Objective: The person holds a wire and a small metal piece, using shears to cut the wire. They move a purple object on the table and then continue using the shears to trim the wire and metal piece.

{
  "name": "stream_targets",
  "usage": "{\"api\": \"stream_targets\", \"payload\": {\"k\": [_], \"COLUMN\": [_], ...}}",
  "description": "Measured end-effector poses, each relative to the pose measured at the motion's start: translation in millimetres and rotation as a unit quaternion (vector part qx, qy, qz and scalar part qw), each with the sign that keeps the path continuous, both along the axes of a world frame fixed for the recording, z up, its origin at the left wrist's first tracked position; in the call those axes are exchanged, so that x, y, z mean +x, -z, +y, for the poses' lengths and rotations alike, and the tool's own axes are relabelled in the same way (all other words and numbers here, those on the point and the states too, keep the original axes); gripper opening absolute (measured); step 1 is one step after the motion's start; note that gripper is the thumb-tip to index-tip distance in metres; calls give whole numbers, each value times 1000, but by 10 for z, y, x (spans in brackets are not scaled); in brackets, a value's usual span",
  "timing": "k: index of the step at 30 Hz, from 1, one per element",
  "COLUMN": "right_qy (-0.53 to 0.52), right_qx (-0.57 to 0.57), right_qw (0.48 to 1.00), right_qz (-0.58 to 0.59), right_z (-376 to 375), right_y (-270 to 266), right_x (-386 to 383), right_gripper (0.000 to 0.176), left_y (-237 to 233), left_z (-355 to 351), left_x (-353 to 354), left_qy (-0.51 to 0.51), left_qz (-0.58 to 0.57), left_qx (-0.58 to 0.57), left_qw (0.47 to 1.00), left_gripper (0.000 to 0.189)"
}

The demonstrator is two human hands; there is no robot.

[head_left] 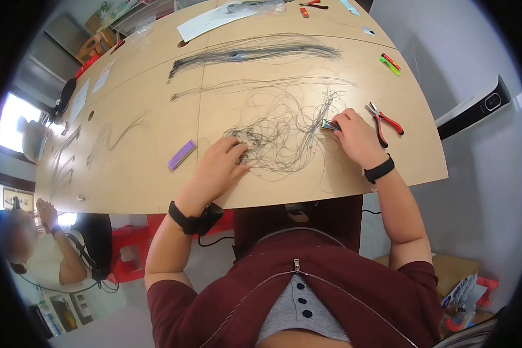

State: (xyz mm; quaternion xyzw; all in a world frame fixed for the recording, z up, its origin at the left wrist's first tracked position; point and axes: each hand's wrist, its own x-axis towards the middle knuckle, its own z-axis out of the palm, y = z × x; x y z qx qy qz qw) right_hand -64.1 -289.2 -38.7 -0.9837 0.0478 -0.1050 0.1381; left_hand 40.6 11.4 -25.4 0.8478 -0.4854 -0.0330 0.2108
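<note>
A loose tangle of thin dark strands (284,136) lies in curls on the table between my hands. My left hand (217,165) rests at its knotted left end, fingers bent over the strands and the thumb standing apart from them. At the right end of the tangle, where the strands bunch together, my right hand (356,136) pinches a small multicoloured object (330,124) with a metallic look. Red-handled pliers (383,123) lie with their jaws parted just right of that hand. Left of my left hand is a purple, bar-shaped object (182,155).
Further back lie a thinner bundle of strands (255,84) and a thick bundle (255,53). Red and green small items (390,64) sit near the right edge. More pliers (313,4) and a white sheet (211,23) are at the back. Another person (46,246) sits at the left.
</note>
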Motion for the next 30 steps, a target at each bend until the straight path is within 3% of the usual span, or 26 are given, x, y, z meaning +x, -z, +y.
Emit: {"api": "stream_targets", "payload": {"k": [6, 10, 19, 24, 27, 30], "right_qy": [54, 125, 151, 105, 46, 34], "right_qx": [66, -1, -58, 29, 146, 183], "right_qw": [996, 992, 987, 992, 985, 980], "right_qz": [-16, -3, 7, -71, -79, -73], "right_z": [-137, -322, -337, -141, 96, 295], "right_y": [-146, -124, -58, -206, -287, -306], "right_x": [-190, -267, -278, -306, -311, -320], "right_gripper": [23, 23, 29, 31, 29, 29], "left_y": [-46, -30, -30, -93, -82, -19], "left_z": [316, 407, 381, 302, 170, 88], "left_x": [-111, -146, -83, 45, 16, 12], "left_qy": [-82, -110, -177, -201, -137, -117], "left_qz": [31, 20, 35, 102, 67, 49], "left_qx": [-31, -51, -129, -164, -114, -84], "left_qw": [996, 992, 975, 960, 982, 988], "left_gripper": [28, 25, 17, 13, 17, 17]}}
